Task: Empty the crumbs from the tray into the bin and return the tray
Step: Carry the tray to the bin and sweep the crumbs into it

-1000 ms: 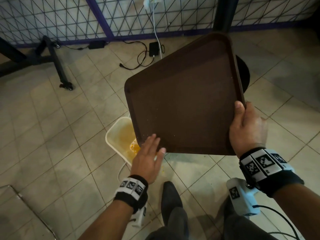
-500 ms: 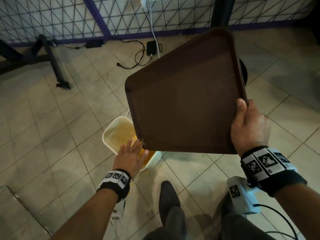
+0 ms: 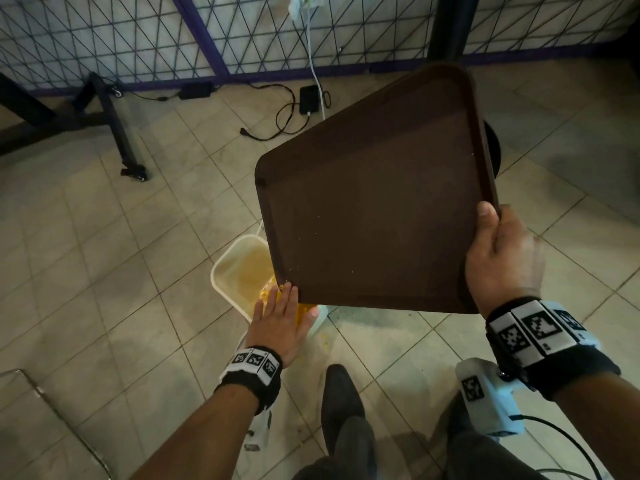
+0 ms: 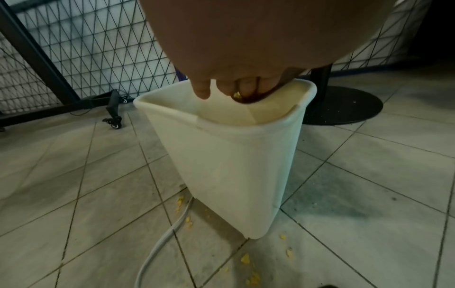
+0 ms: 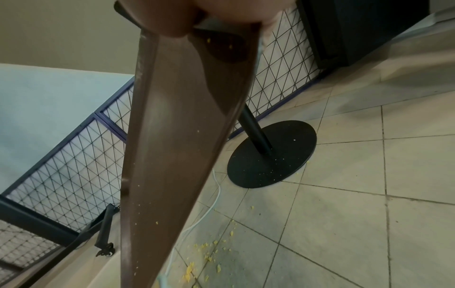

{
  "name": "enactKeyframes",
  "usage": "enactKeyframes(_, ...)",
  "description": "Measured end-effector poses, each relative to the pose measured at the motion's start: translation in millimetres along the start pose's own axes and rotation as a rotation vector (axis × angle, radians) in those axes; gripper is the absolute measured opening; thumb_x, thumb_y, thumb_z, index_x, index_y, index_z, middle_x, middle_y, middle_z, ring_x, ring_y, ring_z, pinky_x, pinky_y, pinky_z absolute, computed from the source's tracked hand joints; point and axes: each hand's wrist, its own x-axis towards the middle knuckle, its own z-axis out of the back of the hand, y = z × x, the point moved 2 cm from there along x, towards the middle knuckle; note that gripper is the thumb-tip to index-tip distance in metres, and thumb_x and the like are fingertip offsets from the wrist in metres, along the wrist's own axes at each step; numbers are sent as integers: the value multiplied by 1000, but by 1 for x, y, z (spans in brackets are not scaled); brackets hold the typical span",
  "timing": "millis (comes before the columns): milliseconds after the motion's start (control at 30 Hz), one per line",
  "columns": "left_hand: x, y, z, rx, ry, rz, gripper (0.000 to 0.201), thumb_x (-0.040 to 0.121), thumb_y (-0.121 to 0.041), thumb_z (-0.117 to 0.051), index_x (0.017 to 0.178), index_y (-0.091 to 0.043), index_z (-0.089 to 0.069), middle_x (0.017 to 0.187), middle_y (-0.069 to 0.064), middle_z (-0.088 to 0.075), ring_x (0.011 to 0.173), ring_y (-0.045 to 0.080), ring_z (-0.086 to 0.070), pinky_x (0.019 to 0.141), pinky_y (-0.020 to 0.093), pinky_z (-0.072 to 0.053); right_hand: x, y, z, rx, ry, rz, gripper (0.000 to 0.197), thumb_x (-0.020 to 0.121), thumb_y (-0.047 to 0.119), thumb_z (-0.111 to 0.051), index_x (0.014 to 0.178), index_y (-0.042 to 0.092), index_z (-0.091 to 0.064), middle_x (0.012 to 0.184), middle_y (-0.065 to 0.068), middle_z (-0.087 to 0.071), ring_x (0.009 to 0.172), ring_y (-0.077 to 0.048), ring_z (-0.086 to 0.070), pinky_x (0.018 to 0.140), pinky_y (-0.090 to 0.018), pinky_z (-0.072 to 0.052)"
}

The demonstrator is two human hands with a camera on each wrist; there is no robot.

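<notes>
A brown tray (image 3: 374, 209) is held tilted, its low corner over a cream bin (image 3: 239, 271) on the floor. My right hand (image 3: 498, 258) grips the tray's near right edge, thumb on top. Seen from the right wrist, the tray (image 5: 172, 126) hangs steeply with a few specks stuck to it. My left hand (image 3: 280, 317) lies flat with straight fingers at the tray's low corner, above the bin mouth. Yellow crumbs (image 3: 268, 292) show inside the bin beside the fingers. From the left wrist, the fingertips (image 4: 202, 91) reach over the bin's rim (image 4: 221, 124).
Yellow crumbs (image 5: 209, 253) lie scattered on the tiled floor beside the bin. A black round table base (image 5: 270, 154) stands just right of the bin. A white cable (image 4: 160, 239) runs past the bin's foot. A wire fence (image 3: 138, 39) and a wheeled stand (image 3: 131, 168) stand behind.
My left hand slid off the tray's lower edge down to its low corner above the bin. The tray stays tilted in my right hand.
</notes>
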Motion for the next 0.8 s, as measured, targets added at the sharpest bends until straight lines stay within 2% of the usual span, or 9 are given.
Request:
enactKeyframes(67,-2,0,13,-5,-112,-25,91,87,-71,11,153,-24,-29,163,-1,-23,151,22,-8,121,46,-11,-1,-3,-3,-17,8,8,44,99,42,-26,95,6,-52,58,5,-42,49,-8,-38,45,-22,-23)
enactKeyframes(100,-3,-3,24,-50,-195,-37,89,89,-70,10,151,-24,-34,161,-1,-29,150,22,-13,121,46,-16,-1,-4,-4,-24,14,10,45,98,43,-26,96,6,-52,58,4,-43,49,-8,-38,45,-22,-24)
enactKeyframes(133,-3,-8,37,-114,-262,-43,85,91,-69,6,153,-23,-31,162,-1,-26,150,21,-13,121,44,-17,-2,-4,-6,-31,20,11,46,98,44,-25,96,7,-52,59,3,-44,49,-8,-38,45,-22,-24)
enactKeyframes(233,5,-36,74,-249,-413,-103,74,98,-65,-6,157,-21,-5,165,-4,3,151,15,0,123,37,-6,-3,-2,-11,-36,35,15,46,98,45,-25,96,7,-51,62,-2,-48,49,-9,-39,45,-22,-24)
enactKeyframes(367,23,-76,98,-357,-506,-199,73,99,-65,-12,155,-25,11,161,-8,22,150,10,12,121,33,2,-6,1,-14,-15,59,17,48,97,48,-25,95,9,-51,68,-7,-57,56,-24,-53,53,-32,-44)
enactKeyframes(467,26,-77,78,-417,-474,-155,75,97,-68,-9,154,-28,17,162,-9,22,150,9,14,122,35,3,-7,3,-13,15,79,0,46,97,47,-26,96,8,-52,66,-5,-55,55,-20,-52,54,-30,-43)
enactKeyframes(600,8,-45,27,-415,-292,38,85,86,-76,8,152,-25,20,163,-5,20,150,12,11,123,42,3,-7,2,-11,34,75,-16,44,97,46,-28,93,8,-52,62,1,-49,53,-12,-46,48,-26,-31)
enactKeyframes(700,-5,-16,0,-303,-119,122,88,85,-75,8,154,-21,17,163,-3,18,150,14,12,122,44,6,-7,3,-6,47,56,-20,42,98,44,-28,88,9,-49,60,1,-47,52,-11,-43,46,-23,-28)
enactKeyframes(800,-15,5,-11,-124,3,84,87,85,-75,10,154,-22,15,162,-5,20,151,15,12,122,45,5,-8,5,-3,34,32,-15,40,98,43,-28,85,10,-47,58,1,-44,50,-11,-40,45,-22,-25)
